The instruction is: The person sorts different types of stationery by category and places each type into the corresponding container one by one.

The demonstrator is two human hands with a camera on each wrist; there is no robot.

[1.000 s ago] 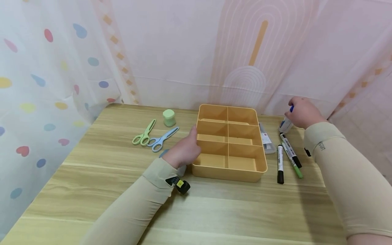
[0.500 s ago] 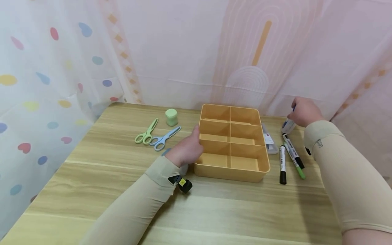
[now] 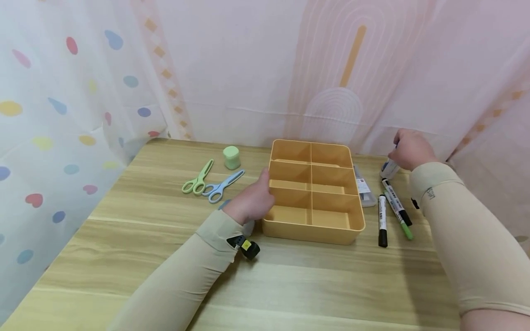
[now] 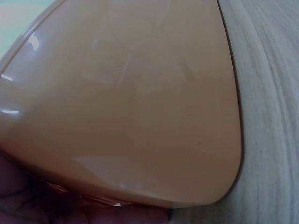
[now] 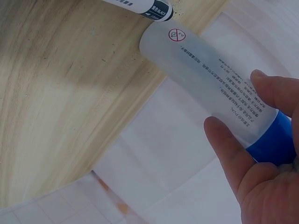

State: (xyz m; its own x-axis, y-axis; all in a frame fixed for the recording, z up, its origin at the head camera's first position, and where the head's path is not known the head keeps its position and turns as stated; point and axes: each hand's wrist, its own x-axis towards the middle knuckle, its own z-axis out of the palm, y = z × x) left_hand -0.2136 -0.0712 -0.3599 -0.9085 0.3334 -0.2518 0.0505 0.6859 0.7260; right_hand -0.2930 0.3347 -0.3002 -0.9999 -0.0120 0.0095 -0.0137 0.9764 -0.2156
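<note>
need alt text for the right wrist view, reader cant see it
A right hand holds a bottle by its blue end. The bottle's other end is beside a marker on a wooden table, with pale cloth beyond the edge.

The orange-brown box (image 4: 140, 98) fills most of the view, presenting a smooth, glossy wall with a rounded corner at lower right. Bright highlights mark the surface at left, with softer reflections across the middle and lower portions. A thin dark line runs where the wall meets the grained, greyish tabletop (image 4: 273, 107) at right. The left hand (image 4: 51, 205) appears at lower left, along the box's edge — fingers partly in frame, in deep shadow, exact hold not readable. Upper left corner: a pale, greenish-white background (image 4: 13, 16) — blurred, unidentified.
</note>
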